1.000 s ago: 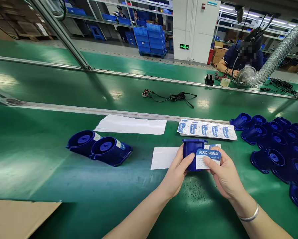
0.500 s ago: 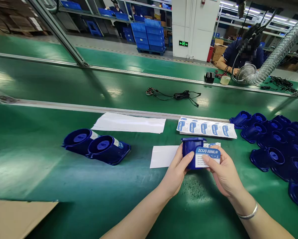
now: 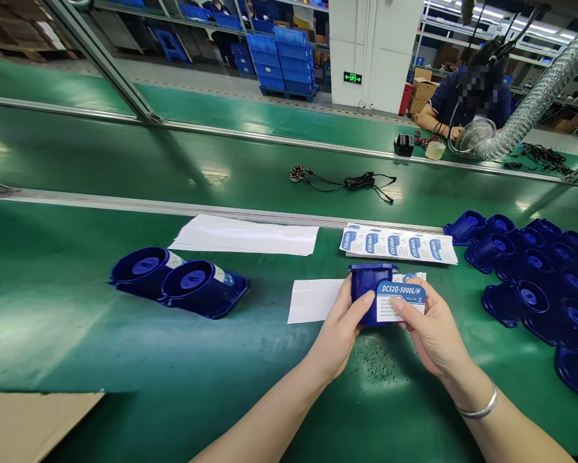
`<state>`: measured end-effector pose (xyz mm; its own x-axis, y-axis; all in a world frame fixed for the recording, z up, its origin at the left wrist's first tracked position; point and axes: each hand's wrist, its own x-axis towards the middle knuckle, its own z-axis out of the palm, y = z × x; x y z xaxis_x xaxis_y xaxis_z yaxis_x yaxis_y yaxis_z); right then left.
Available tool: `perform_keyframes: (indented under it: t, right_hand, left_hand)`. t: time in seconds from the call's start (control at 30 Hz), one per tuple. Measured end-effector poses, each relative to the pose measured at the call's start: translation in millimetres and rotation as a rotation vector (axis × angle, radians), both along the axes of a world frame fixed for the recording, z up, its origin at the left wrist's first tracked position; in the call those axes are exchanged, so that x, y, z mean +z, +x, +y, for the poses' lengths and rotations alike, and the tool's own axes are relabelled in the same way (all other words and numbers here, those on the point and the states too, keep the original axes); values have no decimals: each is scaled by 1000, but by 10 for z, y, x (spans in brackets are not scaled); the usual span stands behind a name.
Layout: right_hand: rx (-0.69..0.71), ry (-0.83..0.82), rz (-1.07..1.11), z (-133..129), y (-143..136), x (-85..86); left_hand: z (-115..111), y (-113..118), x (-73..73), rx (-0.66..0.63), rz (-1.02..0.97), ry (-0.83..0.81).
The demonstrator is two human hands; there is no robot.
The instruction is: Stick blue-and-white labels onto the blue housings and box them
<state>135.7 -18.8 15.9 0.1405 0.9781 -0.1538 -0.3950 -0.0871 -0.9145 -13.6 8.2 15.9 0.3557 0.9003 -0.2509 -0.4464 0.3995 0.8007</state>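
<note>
My left hand (image 3: pixel 335 331) is closed around a dark blue plastic housing (image 3: pixel 364 290), its thumb pressed on the front. A label (image 3: pixel 400 302) printed "DC52Q-5000L/H" lies against the right part of that housing. My right hand (image 3: pixel 431 328) pinches the label near its right end, thumb over the printed text. Whether the label is stuck down along its left edge, I cannot tell. Behind both hands lie a white sheet (image 3: pixel 310 301) and part of a label strip, mostly covered by the housing.
Two labelled blue housings (image 3: pixel 192 280) stand at left; several more (image 3: pixel 530 302) crowd the right. A label sheet stack (image 3: pixel 398 245) and white paper (image 3: pixel 250 235) lie by the rail. A cable bundle (image 3: pixel 361 181) rests beyond it. Cardboard (image 3: pixel 33 421) fills the lower left. A co-worker (image 3: pixel 467 103) sits opposite.
The camera view has shifted slightly. Both hands keep their hold on the housing and the label, with hardly any movement between them.
</note>
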Motion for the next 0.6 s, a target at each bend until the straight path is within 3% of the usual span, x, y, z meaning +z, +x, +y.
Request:
perform_keyframes:
  t: [0.6]
  right_hand:
    - [8, -4, 0, -3, 6, 12]
  left_hand:
    - [13, -10, -67, -7, -3, -9]
